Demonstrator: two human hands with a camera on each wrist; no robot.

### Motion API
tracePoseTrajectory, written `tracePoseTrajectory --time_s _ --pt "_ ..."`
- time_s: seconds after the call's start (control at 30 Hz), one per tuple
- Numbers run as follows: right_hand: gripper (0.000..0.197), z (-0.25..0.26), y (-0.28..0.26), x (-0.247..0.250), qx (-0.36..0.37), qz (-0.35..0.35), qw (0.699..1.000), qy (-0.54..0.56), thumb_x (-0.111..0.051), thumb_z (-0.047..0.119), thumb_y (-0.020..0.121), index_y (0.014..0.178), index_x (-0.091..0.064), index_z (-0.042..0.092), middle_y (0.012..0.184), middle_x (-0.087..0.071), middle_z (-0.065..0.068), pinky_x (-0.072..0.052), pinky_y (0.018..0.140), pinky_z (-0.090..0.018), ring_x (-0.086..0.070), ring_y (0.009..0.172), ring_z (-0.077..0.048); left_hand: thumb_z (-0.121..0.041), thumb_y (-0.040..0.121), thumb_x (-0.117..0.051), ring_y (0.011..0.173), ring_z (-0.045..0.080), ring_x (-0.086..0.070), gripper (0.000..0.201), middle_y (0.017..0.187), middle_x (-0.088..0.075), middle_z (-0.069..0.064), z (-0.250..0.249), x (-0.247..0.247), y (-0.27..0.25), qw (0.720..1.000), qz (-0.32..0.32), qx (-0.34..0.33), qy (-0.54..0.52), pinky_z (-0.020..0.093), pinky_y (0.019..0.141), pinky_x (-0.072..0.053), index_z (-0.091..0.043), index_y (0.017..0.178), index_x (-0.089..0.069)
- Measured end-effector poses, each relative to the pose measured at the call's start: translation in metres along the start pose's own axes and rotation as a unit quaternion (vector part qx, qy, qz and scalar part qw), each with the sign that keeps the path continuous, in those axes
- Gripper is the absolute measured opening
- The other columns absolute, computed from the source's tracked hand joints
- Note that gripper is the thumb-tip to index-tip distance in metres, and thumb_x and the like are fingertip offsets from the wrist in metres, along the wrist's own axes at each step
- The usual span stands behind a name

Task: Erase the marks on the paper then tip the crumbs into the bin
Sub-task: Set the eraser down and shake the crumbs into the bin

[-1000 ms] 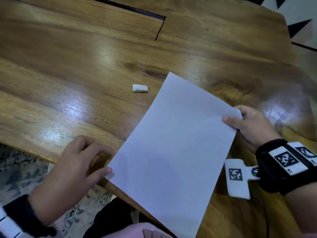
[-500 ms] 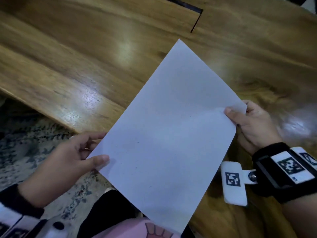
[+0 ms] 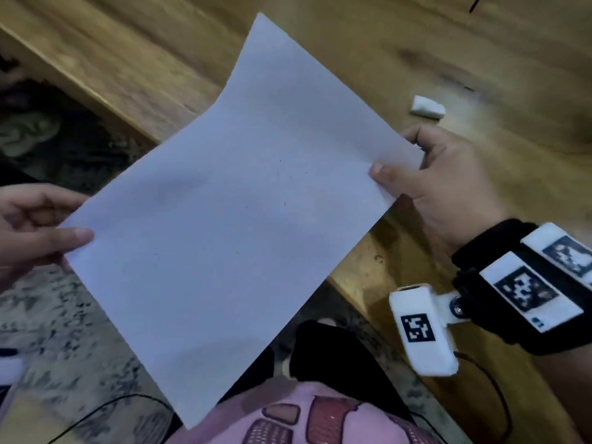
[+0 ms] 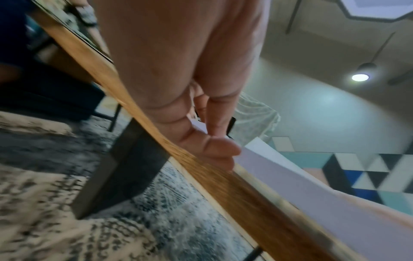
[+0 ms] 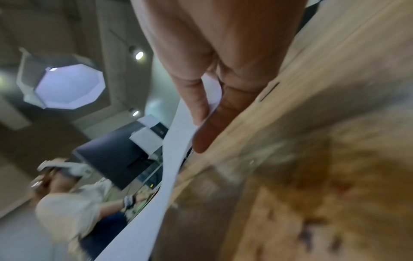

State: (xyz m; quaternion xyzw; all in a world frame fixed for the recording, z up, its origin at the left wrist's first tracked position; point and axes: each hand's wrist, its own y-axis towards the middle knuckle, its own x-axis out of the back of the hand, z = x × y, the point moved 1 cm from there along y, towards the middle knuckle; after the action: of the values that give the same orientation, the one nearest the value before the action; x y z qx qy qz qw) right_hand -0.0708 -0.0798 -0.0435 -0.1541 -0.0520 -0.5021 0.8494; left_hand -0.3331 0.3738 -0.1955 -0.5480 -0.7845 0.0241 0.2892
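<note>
You hold the sheet of paper (image 3: 230, 200) up off the wooden table (image 3: 368, 33) with both hands, its far corner over the tabletop and its near corner hanging over your lap. Your left hand (image 3: 28, 225) pinches the sheet's left corner, thumb on top and fingers curled beneath it, out past the table's edge above the patterned rug (image 3: 54, 318). Your right hand (image 3: 448, 184) pinches the right corner the same way, thumb pressed on the upper face and fingers under it, just above the tabletop. The sheet bows slightly between the two grips, its left edge curving upward. A few tiny dark specks (image 3: 285, 203) lie scattered near the middle of the paper (whether they are crumbs or leftover marks cannot be told). The white eraser (image 3: 427, 105) lies on the table just beyond your right hand, apart from the sheet. On your right wrist sits a black band (image 3: 499, 283) carrying white tags with coded squares.

The left wrist view shows your thumb (image 4: 212, 148) clamped on the paper (image 4: 290, 176) beside the table's edge (image 4: 223, 178). The right wrist view shows your thumb (image 5: 196, 95) and a finger (image 5: 214, 127) nipping the paper's (image 5: 176, 141) corner between them, the picture blurred.
</note>
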Motion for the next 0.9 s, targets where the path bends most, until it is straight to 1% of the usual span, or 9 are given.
tracePoseTrajectory --time_s 0.1,0.3,0.37,0.47,0.6,0.67,0.7,0.8,0.9 --pt "0.030 0.010 -0.008 -0.035 0.006 0.053 0.996 -0.075 -0.069 0.000 0.079 0.069 -0.053 0.024 0.083 -0.068 -0.003 -0.057 0.073 -0.049 -0.069 0.079 -0.025 -0.007 0.078 -0.061 0.071 0.027 -0.070 0.029 0.088 -0.074 0.006 -0.024 0.002 -0.038 0.998 0.001 0.056 0.037 0.028 0.057 -0.059 -0.011 0.107 -0.061" --pt "0.020 0.024 -0.029 -0.106 0.037 0.113 0.980 -0.159 -0.069 0.003 0.078 0.078 -0.059 0.021 0.078 -0.070 0.004 -0.049 0.054 -0.024 -0.060 0.055 -0.007 -0.029 0.057 -0.078 0.058 0.017 -0.068 0.038 0.076 -0.075 0.003 -0.028 0.013 -0.098 0.994 -0.013 0.086 -0.063 0.025 0.049 -0.057 -0.016 0.091 -0.066" --pt "0.019 0.020 -0.033 -0.130 0.038 0.123 0.970 -0.204 -0.068 0.008 0.078 0.083 -0.059 0.024 0.083 -0.070 0.006 -0.051 0.063 -0.030 -0.063 0.065 -0.011 -0.013 0.065 -0.072 0.047 0.013 -0.065 0.023 0.067 -0.075 -0.002 -0.022 0.015 -0.115 0.990 -0.043 0.104 -0.088 0.020 0.041 -0.053 -0.014 0.087 -0.064" --pt "0.022 0.003 -0.037 -0.166 0.025 0.164 0.960 -0.224 -0.065 0.012 0.083 0.090 -0.056 0.029 0.083 -0.064 0.017 -0.047 0.054 -0.012 -0.062 0.070 -0.001 0.016 0.075 -0.051 0.037 0.013 -0.059 0.031 0.060 -0.072 0.001 -0.001 0.017 -0.132 0.982 -0.066 0.142 -0.101 0.017 0.036 -0.049 -0.012 0.081 -0.064" --pt "0.017 -0.041 -0.018 -0.210 -0.038 0.217 0.937 -0.271 -0.060 0.011 0.089 0.095 -0.051 0.023 0.081 -0.052 0.018 -0.039 0.049 -0.001 -0.049 0.066 0.007 0.010 0.075 -0.056 0.042 0.012 -0.062 0.035 0.061 -0.073 0.000 0.031 0.016 -0.144 0.967 -0.068 0.197 -0.148 0.019 0.037 -0.051 -0.022 0.071 -0.070" --pt "0.015 -0.068 -0.003 -0.228 -0.072 0.220 0.928 -0.291 -0.059 0.010 0.089 0.099 -0.053 0.020 0.087 -0.055 0.011 -0.039 0.050 -0.007 -0.053 0.072 -0.002 -0.017 0.061 -0.077 0.044 0.014 -0.063 0.012 0.065 -0.074 0.004 0.038 0.007 -0.148 0.956 -0.068 0.220 -0.180 0.020 0.040 -0.053 -0.026 0.068 -0.071" --pt "0.018 -0.084 0.005 -0.237 -0.091 0.222 0.922 -0.303 -0.058 0.010 0.089 0.105 -0.054 0.018 0.094 -0.058 0.006 -0.042 0.057 -0.014 -0.056 0.080 -0.011 -0.029 0.051 -0.083 0.045 0.015 -0.064 0.022 0.066 -0.073 0.007 0.048 0.003 -0.150 0.953 -0.070 0.226 -0.190 0.020 0.042 -0.054 -0.025 0.068 -0.071" --pt "0.023 -0.132 0.027 -0.260 -0.140 0.215 0.916 -0.309 -0.056 0.008 0.089 0.111 -0.055 0.016 0.109 -0.062 -0.006 -0.053 0.074 -0.038 -0.060 0.090 -0.025 -0.024 0.049 -0.082 0.046 0.016 -0.063 0.024 0.067 -0.072 0.013 0.071 -0.011 -0.147 0.944 -0.083 0.247 -0.202 0.021 0.043 -0.054 -0.020 0.069 -0.070" --pt "0.023 -0.176 0.044 -0.279 -0.159 0.212 0.902 -0.342 -0.052 0.006 0.089 0.111 -0.054 0.014 0.110 -0.060 -0.012 -0.054 0.072 -0.037 -0.060 0.087 -0.030 -0.025 0.044 -0.087 0.043 0.015 -0.060 0.030 0.059 -0.072 0.004 0.097 -0.030 -0.139 0.936 -0.075 0.267 -0.217 0.022 0.040 -0.052 -0.020 0.067 -0.070"
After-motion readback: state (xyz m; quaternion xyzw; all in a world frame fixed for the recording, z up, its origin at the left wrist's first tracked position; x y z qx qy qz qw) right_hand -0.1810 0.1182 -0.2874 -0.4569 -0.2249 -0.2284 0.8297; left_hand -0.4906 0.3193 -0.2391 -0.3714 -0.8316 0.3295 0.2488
